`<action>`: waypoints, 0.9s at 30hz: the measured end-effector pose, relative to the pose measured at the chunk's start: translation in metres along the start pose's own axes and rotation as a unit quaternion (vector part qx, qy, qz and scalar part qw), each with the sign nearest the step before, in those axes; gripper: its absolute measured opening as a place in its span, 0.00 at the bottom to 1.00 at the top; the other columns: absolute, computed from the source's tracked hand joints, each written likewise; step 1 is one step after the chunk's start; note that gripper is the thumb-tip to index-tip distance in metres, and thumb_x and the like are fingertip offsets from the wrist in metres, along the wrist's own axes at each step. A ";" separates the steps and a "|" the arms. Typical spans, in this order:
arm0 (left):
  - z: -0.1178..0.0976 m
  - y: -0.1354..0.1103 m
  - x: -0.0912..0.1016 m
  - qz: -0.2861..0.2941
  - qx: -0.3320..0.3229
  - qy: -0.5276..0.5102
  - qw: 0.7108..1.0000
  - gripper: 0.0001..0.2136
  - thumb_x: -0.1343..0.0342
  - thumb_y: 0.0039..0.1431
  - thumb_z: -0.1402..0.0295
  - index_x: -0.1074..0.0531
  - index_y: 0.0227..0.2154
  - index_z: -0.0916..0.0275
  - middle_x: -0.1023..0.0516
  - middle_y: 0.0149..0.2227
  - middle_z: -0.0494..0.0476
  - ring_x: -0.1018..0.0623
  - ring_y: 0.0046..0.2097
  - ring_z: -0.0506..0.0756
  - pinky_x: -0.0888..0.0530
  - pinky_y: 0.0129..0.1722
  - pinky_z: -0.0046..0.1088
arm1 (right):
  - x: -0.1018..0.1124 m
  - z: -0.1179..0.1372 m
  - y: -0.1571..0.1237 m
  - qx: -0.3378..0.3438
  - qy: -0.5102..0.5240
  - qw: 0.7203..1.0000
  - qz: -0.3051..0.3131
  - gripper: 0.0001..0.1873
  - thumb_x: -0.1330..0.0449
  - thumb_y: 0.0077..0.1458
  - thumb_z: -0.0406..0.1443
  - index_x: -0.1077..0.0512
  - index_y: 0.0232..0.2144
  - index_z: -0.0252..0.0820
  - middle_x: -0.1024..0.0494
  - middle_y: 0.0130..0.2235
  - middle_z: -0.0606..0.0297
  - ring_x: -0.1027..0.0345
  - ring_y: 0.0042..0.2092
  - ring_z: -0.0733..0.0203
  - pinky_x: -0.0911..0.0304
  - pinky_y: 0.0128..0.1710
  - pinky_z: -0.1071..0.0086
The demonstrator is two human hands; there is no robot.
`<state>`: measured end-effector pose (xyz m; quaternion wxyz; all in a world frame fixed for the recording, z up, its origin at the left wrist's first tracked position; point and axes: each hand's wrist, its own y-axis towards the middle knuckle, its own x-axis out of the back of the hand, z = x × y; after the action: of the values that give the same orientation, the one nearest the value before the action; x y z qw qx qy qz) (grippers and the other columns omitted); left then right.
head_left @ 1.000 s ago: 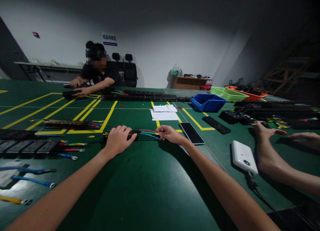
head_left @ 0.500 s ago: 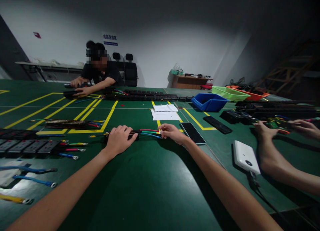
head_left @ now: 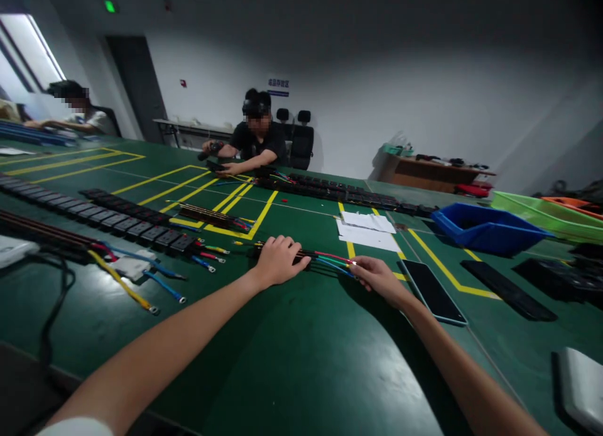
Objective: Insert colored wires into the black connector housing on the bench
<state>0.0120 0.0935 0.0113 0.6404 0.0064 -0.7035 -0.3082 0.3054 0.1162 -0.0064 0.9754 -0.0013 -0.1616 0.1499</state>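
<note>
My left hand (head_left: 281,260) lies over a short black strip (head_left: 257,252) with copper-coloured rods, fingers on its far side and thumb on the near side, gripping it against the green table. Red, green and blue wires (head_left: 332,260) run out of the strip to the right. At their ends my right hand (head_left: 377,276) is closed in a pinch, thumb and forefinger on the wire tips. Exactly which tips it holds is partly hidden. A similar bundle of rods and wires (head_left: 211,215) lies beyond my left hand.
Long socket strips (head_left: 127,222) with lugged wires (head_left: 127,282) lie to the left. White papers (head_left: 370,235), a phone (head_left: 433,291), a black bar (head_left: 509,288) and a blue bin (head_left: 490,228) stand to the right. A co-worker (head_left: 257,134) handles a tool across the table; another person sits far left.
My view has turned left, so everything sits further right; the nearby co-worker's hands have left the picture and a person at far left appears. My hands keep their hold on strip and wires.
</note>
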 end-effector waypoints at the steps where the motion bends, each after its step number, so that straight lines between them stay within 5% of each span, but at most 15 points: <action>1: 0.000 0.000 -0.001 -0.001 0.001 0.000 1.000 0.23 0.57 0.68 0.49 0.24 0.42 0.62 0.23 0.42 0.63 0.27 0.45 0.61 0.35 0.43 0.39 | -0.001 0.000 0.000 -0.002 -0.008 1.000 0.001 0.28 0.32 0.45 0.55 0.24 0.37 0.39 0.33 0.24 0.71 0.42 0.23 0.68 0.46 0.18 0.75; 14: 0.002 -0.001 -0.006 -0.018 0.002 -0.001 1.000 0.23 0.57 0.68 0.49 0.25 0.40 0.62 0.24 0.41 0.61 0.28 0.44 0.60 0.37 0.41 0.38 | -0.002 -0.002 0.000 0.011 0.049 0.999 -0.016 0.32 0.34 0.49 0.52 0.28 0.50 0.37 0.28 0.25 0.69 0.44 0.21 0.71 0.50 0.17 0.78; 27: 0.005 0.004 -0.005 -0.008 -0.028 -0.025 0.999 0.23 0.56 0.69 0.49 0.25 0.42 0.62 0.23 0.42 0.61 0.27 0.44 0.60 0.36 0.41 0.37 | -0.007 0.000 0.006 0.004 0.109 0.992 -0.060 0.26 0.37 0.45 0.46 0.29 0.45 0.38 0.30 0.20 0.75 0.50 0.16 0.73 0.54 0.15 0.77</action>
<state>0.0095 0.1007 0.0083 0.6201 -0.0141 -0.7102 -0.3330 0.2970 0.1196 -0.0086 0.9944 -0.0038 -0.0540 0.0909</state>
